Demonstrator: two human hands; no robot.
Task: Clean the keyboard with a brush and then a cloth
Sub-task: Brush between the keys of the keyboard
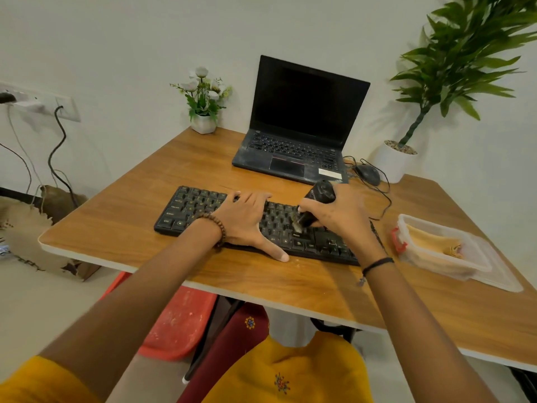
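A black keyboard (pixel 191 209) lies across the middle of the wooden table (pixel 130 216). My left hand (pixel 247 219) rests flat on its middle keys, fingers spread, thumb reaching the table in front. My right hand (pixel 337 216) grips a black-handled brush (pixel 312 206), whose pale bristles touch the keys right of centre. A yellow cloth (pixel 430 242) lies folded in a clear plastic box (pixel 470 266) at the right of the table.
An open black laptop (pixel 299 126) stands behind the keyboard, with a wired mouse (pixel 367 173) to its right. A small flower pot (pixel 203 122) sits at the far edge, a tall potted plant (pixel 395 164) at the far right. Red stool (pixel 180 321) under the table.
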